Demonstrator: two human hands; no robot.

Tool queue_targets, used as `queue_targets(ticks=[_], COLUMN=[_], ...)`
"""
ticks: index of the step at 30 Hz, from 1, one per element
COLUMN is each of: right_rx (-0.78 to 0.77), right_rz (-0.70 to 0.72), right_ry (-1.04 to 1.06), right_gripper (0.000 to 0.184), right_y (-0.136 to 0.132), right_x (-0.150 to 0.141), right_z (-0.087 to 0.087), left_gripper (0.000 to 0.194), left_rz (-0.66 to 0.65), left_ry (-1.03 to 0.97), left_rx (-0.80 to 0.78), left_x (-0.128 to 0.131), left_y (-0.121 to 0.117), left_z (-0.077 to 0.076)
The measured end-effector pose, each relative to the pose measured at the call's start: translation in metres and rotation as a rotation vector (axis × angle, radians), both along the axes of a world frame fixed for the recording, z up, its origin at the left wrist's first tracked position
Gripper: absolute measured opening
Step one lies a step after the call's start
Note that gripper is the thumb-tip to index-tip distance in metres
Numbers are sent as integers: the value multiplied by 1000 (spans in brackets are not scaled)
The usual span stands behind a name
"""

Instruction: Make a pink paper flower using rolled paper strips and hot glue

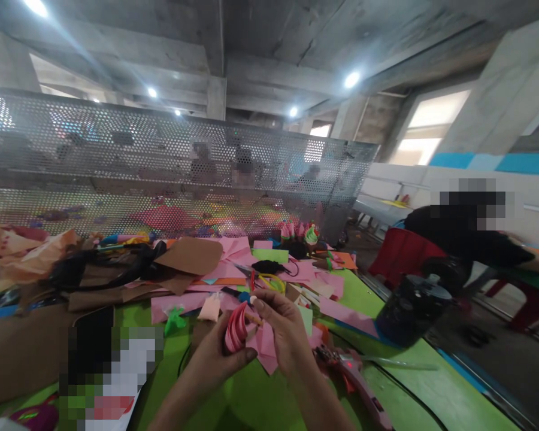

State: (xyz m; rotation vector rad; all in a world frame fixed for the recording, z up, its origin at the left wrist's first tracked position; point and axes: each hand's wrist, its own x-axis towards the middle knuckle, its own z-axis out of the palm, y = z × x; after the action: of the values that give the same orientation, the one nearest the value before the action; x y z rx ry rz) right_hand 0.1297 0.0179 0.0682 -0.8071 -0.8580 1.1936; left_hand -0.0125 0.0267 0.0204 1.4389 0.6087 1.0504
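My left hand (220, 353) is closed around a coiled pink swirl of thin sheet material (236, 330), its layered edges facing up. Close beside it, my right hand (281, 326) is raised with thumb and fingers pinched together. A small white bit (253, 299) shows at those fingertips, too small to name. Pink sheet pieces (266, 347) lie beneath the hands. To the right of my right wrist rests a pink glue gun (359, 383) with a red light on it. A bright green cut-out piece (175, 321) is left of my left hand.
Brown sheets (193, 256) and pink sheets (231, 248) are heaped across the green table (413, 389). Small swirl-topped pieces (311, 234) stand at the back before a perforated metal screen (161, 173). A dark jug (413, 311) is at the right edge; a person (458, 239) sits beyond.
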Motion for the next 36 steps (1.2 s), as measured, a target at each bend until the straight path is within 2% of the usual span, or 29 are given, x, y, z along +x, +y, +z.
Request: queue_targets(ticks=[9, 28, 36], right_rx=[-30, -48, -38], right_rz=[12, 21, 29], right_ry=[8, 24, -46], right_gripper=[22, 24, 24], right_y=[-1, -2, -3], right_x=[-1, -4, -4], right_z=[-1, -1, -1], left_gripper=[71, 66, 62], left_rz=[-1, 8, 17], left_ry=[26, 3, 46], left_rx=[-16, -26, 1], left_x=[4, 6, 4], left_y=[-1, -3, -4], left_z=[-6, -3, 2])
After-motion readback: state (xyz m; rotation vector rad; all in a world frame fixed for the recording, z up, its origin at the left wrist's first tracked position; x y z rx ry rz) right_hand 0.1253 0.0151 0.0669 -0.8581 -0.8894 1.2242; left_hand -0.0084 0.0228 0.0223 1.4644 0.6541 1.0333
